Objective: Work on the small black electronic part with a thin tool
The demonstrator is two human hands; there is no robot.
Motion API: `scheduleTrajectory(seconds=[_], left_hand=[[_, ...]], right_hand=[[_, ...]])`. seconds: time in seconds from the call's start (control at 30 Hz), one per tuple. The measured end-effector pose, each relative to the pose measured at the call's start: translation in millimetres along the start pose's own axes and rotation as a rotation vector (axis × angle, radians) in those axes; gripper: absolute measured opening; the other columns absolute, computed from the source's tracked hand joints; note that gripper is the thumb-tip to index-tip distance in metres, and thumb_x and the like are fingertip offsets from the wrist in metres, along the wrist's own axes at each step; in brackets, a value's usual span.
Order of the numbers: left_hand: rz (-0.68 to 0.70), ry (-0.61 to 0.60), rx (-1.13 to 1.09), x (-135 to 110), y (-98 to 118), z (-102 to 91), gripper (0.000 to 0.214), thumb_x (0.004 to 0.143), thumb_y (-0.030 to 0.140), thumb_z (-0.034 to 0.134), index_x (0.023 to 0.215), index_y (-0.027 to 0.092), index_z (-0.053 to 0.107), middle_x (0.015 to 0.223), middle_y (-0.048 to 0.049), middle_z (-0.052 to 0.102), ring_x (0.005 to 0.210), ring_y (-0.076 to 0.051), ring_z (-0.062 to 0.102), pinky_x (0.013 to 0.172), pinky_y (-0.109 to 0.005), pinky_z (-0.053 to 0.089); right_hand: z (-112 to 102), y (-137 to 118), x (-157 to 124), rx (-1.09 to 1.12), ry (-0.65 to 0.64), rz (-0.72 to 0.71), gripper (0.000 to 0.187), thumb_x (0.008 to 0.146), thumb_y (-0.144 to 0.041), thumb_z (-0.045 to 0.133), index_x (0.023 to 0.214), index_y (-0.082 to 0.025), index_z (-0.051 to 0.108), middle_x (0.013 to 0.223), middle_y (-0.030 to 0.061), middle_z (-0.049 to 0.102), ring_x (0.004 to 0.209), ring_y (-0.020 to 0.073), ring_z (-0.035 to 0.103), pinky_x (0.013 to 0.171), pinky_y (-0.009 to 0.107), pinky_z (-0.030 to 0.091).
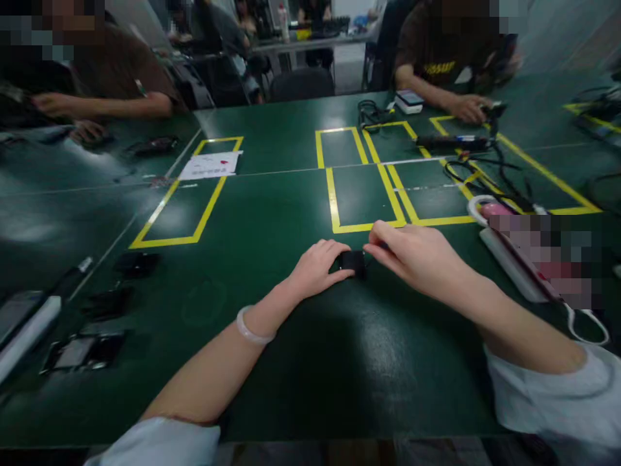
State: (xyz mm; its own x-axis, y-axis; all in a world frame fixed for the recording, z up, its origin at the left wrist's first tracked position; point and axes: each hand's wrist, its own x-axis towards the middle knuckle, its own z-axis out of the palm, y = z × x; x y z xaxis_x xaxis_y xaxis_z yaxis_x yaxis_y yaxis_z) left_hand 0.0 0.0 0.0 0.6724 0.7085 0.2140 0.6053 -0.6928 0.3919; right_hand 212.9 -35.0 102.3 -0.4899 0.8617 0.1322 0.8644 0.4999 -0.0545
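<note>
A small black square piece point(352, 263) lies on the green table point(301, 382) in front of me. My left hand point(320, 268) grips its left side, thumb along the near edge and fingers along the far edge. Just to the right, my right hand point(410, 252) is closed in a pinch, its fingertips by the piece's right edge. Whatever the pinch holds is too small and hidden to make out; a dark bit shows between the fingers.
Yellow tape outlines point(369, 228) mark the table beyond my hands. On the left are dark electronic parts point(82, 353) and a white sheet point(211, 165). To the right lie a pink-and-white phone case point(524, 259) and black cables point(504, 168). Two people sit across the table.
</note>
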Motion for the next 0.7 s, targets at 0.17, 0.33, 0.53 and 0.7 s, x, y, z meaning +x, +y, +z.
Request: scheduleTrajectory(seconds=[0.17,0.33,0.53,0.7], left_hand=[[-0.002,0.013,-0.004,-0.3,0.7,0.1,0.038,0.092,0.049,0.052,0.115,0.019,0.052,0.110,-0.0079,0.061,0.099,-0.024,0.054,0.086,-0.038,0.045],[-0.001,0.015,-0.010,-0.3,0.4,-0.6,0.037,0.092,0.049,0.052,0.116,0.020,0.052,0.109,-0.0075,0.061,0.098,-0.024,0.054,0.086,-0.038,0.045],[-0.005,0.012,-0.016,-0.2,0.4,-0.3,0.039,0.092,0.049,0.052,0.117,0.020,0.052,0.109,-0.0070,0.060,0.097,-0.024,0.054,0.085,-0.038,0.045],[0.002,0.023,-0.014,0.0,0.8,-0.3,0.038,0.092,0.049,0.052,0.115,0.019,0.052,0.110,-0.0078,0.061,0.098,-0.024,0.054,0.085,-0.038,0.045]], right_hand=[[2.2,-0.7,0.3,0.016,0.026,0.026,0.018,0.095,-0.029,0.037,0.102,-0.018,0.049,0.070,0.0006,0.064,0.058,0.0169,0.059,0.052,0.027,0.026],[-0.5,-1.4,-0.5,0.038,0.045,0.002,0.019,0.095,-0.035,0.038,0.097,-0.020,0.049,0.072,0.0008,0.064,0.061,0.0172,0.060,0.052,0.027,0.026],[-0.9,-1.0,0.7,-0.010,0.019,0.013,0.023,0.096,-0.038,0.038,0.092,-0.020,0.051,0.070,0.0016,0.064,0.061,0.0184,0.060,0.052,0.027,0.025],[1.9,-0.8,-0.4,0.015,0.050,0.006,0.017,0.095,-0.029,0.036,0.100,-0.018,0.049,0.071,0.0011,0.064,0.057,0.0165,0.059,0.051,0.026,0.025]])
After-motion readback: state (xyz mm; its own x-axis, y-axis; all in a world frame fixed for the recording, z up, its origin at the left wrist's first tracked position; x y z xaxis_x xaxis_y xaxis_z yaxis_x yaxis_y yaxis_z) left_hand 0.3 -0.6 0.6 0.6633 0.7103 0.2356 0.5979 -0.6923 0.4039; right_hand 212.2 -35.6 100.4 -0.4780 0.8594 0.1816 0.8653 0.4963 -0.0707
